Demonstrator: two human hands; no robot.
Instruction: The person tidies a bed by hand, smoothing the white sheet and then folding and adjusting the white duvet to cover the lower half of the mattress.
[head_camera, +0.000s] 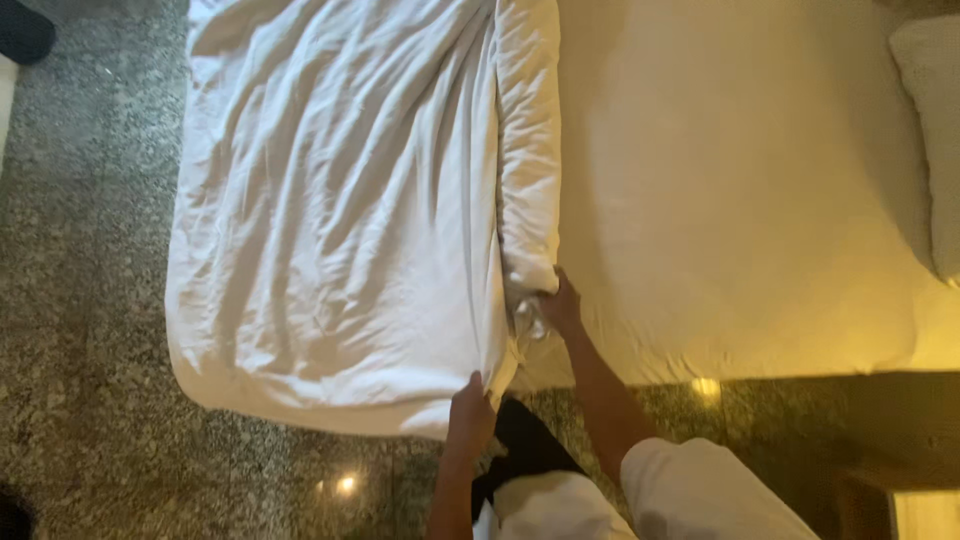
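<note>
While the head camera looks straight down, both hands work at the near edge of a bed.

Duvet: white duvet (340, 200), heavily creased, covers the left part of the bed and overhangs its left side and near edge; its right border is rolled back into a thick fold (528, 140) running from the far end toward the near edge.
Left hand: left hand (471, 412) is closed around the duvet's lower edge, just below the fold line.
Right hand: right hand (560, 305) is clenched on the near end of the fold, fabric bunched beside the fingers.
Bed: bare fitted sheet (740, 190) lies smooth right of the fold, lit yellow.
Pillow: white pillow (935, 140) sits at the right edge, well apart from both hands.
Floor: speckled stone floor (80, 300) surrounds the bed.
</note>
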